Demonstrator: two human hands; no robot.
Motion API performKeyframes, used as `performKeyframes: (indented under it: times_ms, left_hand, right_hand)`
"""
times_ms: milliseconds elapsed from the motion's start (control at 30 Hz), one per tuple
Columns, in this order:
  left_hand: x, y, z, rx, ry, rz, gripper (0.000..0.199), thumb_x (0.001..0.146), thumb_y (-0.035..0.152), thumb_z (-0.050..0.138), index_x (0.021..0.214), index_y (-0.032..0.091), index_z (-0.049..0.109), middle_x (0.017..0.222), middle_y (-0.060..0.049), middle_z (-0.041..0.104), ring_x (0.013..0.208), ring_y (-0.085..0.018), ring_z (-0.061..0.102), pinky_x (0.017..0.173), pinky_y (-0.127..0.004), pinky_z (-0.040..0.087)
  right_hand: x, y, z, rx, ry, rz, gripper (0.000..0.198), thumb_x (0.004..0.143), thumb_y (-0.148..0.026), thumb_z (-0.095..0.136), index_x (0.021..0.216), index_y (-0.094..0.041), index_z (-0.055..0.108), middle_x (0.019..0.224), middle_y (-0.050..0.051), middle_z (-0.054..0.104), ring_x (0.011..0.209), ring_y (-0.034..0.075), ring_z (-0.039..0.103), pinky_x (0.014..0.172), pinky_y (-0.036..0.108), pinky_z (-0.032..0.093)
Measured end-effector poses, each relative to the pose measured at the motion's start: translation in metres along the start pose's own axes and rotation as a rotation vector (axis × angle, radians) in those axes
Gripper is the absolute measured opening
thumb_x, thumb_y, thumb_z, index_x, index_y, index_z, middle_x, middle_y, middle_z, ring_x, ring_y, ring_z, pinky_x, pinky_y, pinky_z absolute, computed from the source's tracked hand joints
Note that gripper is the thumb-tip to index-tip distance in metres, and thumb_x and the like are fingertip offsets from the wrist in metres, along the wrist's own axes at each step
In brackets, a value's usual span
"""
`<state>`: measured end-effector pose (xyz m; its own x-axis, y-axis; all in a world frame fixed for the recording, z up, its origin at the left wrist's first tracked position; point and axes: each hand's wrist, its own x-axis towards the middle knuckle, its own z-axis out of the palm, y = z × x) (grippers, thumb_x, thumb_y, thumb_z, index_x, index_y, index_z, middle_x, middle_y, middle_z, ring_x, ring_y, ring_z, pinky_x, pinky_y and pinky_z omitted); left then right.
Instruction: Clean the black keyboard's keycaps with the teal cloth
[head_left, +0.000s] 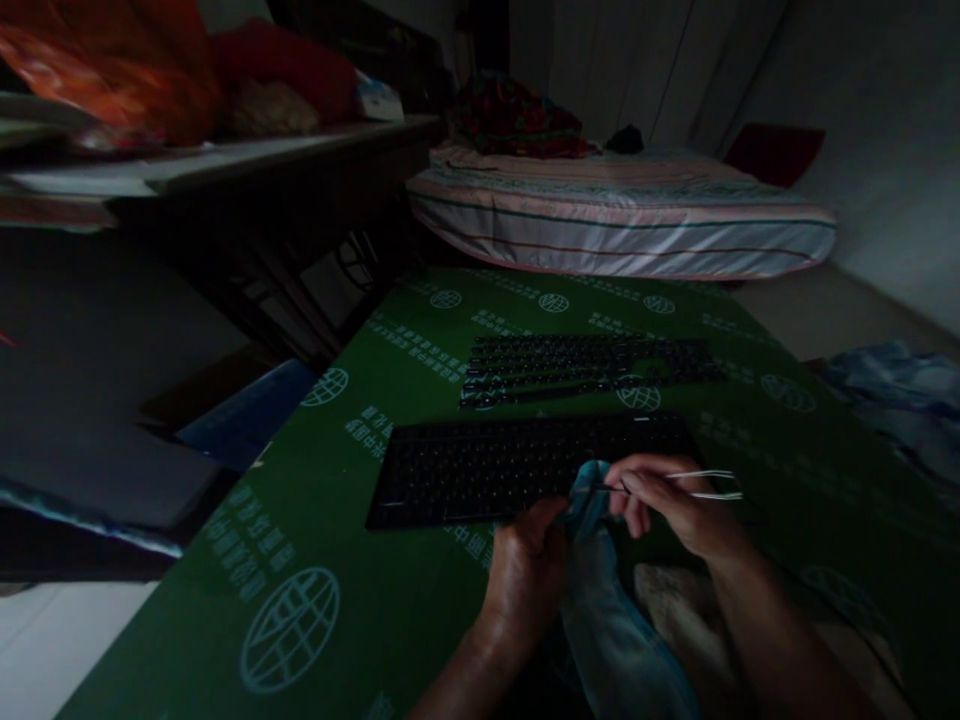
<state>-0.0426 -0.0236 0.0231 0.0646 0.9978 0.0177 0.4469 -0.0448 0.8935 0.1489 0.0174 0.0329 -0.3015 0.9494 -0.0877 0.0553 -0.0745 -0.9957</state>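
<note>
Fingers of the right hand pinch a pair of metal tweezers; the tips point left into a light blue cloth. The left hand is closed around that cloth from the left, just below the tweezer tips. The cloth trails down toward the lower frame edge, where dim light makes its outline hard to follow. Both hands sit just in front of a black keyboard lying on a green printed mat. A second dark part, a keyboard frame or key set, lies just beyond; its detail cannot be resolved. A striped mattress lies farther back. Both forearms are cut off at the bottom edge.
</note>
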Motion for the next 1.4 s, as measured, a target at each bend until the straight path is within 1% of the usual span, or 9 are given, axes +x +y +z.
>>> performKeyframes:
  times_ms: [200, 300, 467, 633, 800, 900, 1133, 1267, 1400]
  left_hand:
    - [0.002, -0.002, 0.001, 0.078, 0.001, 0.051, 0.038, 0.077, 0.006, 0.038, 0.103, 0.019, 0.063, 0.091, -0.001, 0.070, 0.079, -0.014, 0.066, 0.071, -0.023, 0.053]
    - [0.008, 0.001, 0.000, 0.106, -0.006, 0.140, 0.040, 0.078, 0.006, 0.037, 0.105, 0.022, 0.062, 0.093, 0.000, 0.069, 0.081, -0.013, 0.065, 0.074, -0.022, 0.052]
    - [0.015, 0.001, 0.001, 0.234, -0.064, 0.251, 0.041, 0.078, 0.005, 0.035, 0.106, 0.021, 0.061, 0.085, -0.003, 0.065, 0.071, -0.012, 0.063, 0.066, -0.020, 0.052]
    - [0.010, -0.001, 0.007, 0.344, -0.102, 0.310, 0.032, 0.081, 0.006, 0.037, 0.099, 0.019, 0.059, 0.083, -0.004, 0.060, 0.073, -0.012, 0.060, 0.068, -0.020, 0.051]
    - [0.009, 0.001, 0.009, 0.365, -0.065, 0.379, 0.017, 0.086, 0.019, 0.044, 0.095, 0.017, 0.058, 0.084, -0.005, 0.058, 0.073, -0.014, 0.058, 0.067, -0.024, 0.052]
    - [0.010, -0.003, 0.011, 0.415, -0.019, 0.393, 0.016, 0.086, 0.018, 0.043, 0.091, 0.018, 0.059, 0.081, -0.004, 0.057, 0.070, -0.014, 0.057, 0.065, -0.024, 0.051]
    - [0.014, -0.011, 0.018, 0.468, 0.097, 0.452, 0.019, 0.083, 0.009, 0.042, 0.091, 0.016, 0.058, 0.108, -0.009, 0.055, 0.086, -0.018, 0.054, 0.076, -0.030, 0.051]
    - [0.016, -0.011, 0.019, 0.495, 0.058, 0.482, 0.018, 0.082, 0.007, 0.043, 0.087, 0.016, 0.057, 0.120, -0.008, 0.053, 0.083, -0.018, 0.052, 0.074, -0.032, 0.051]
    - [0.014, -0.011, 0.021, 0.511, -0.004, 0.497, 0.019, 0.082, 0.010, 0.046, 0.097, 0.017, 0.056, 0.121, -0.006, 0.053, 0.085, -0.020, 0.051, 0.075, -0.036, 0.051]
  right_hand:
    - [0.004, 0.009, -0.003, -0.050, 0.014, 0.048, 0.034, 0.084, -0.045, 0.052, 0.087, -0.014, 0.065, 0.061, 0.001, 0.061, 0.041, 0.008, 0.051, 0.040, 0.020, 0.038]
    - [0.008, 0.009, -0.001, -0.057, 0.046, 0.067, 0.032, 0.082, -0.045, 0.053, 0.083, -0.014, 0.063, 0.056, -0.001, 0.057, 0.038, 0.007, 0.046, 0.037, 0.019, 0.034]
    - [0.012, 0.016, 0.001, -0.044, 0.110, 0.073, 0.029, 0.082, -0.044, 0.054, 0.081, -0.016, 0.060, 0.058, -0.002, 0.057, 0.040, 0.007, 0.048, 0.038, 0.019, 0.037]
    - [0.013, 0.021, 0.001, -0.089, 0.195, 0.070, 0.029, 0.082, -0.045, 0.054, 0.082, -0.017, 0.060, 0.059, -0.001, 0.058, 0.041, 0.008, 0.049, 0.039, 0.020, 0.038]
    - [0.013, 0.020, 0.002, -0.165, 0.241, 0.022, 0.028, 0.084, -0.043, 0.052, 0.077, -0.017, 0.060, 0.057, -0.001, 0.057, 0.043, 0.009, 0.049, 0.041, 0.021, 0.039]
    - [0.013, 0.019, 0.003, -0.206, 0.309, 0.001, 0.026, 0.085, -0.042, 0.052, 0.078, -0.017, 0.060, 0.059, 0.000, 0.058, 0.043, 0.009, 0.049, 0.041, 0.021, 0.038]
    - [0.015, 0.023, 0.006, -0.286, 0.385, -0.041, 0.022, 0.084, -0.038, 0.054, 0.082, -0.018, 0.062, 0.062, 0.001, 0.061, 0.048, 0.010, 0.051, 0.045, 0.021, 0.041]
    - [0.018, 0.027, 0.009, -0.318, 0.384, -0.062, 0.019, 0.082, -0.036, 0.056, 0.083, -0.018, 0.064, 0.061, 0.000, 0.061, 0.049, 0.010, 0.052, 0.047, 0.021, 0.043]
    - [0.019, 0.029, 0.012, -0.364, 0.382, -0.112, 0.017, 0.082, -0.034, 0.057, 0.082, -0.019, 0.064, 0.061, -0.001, 0.060, 0.049, 0.010, 0.051, 0.047, 0.019, 0.044]
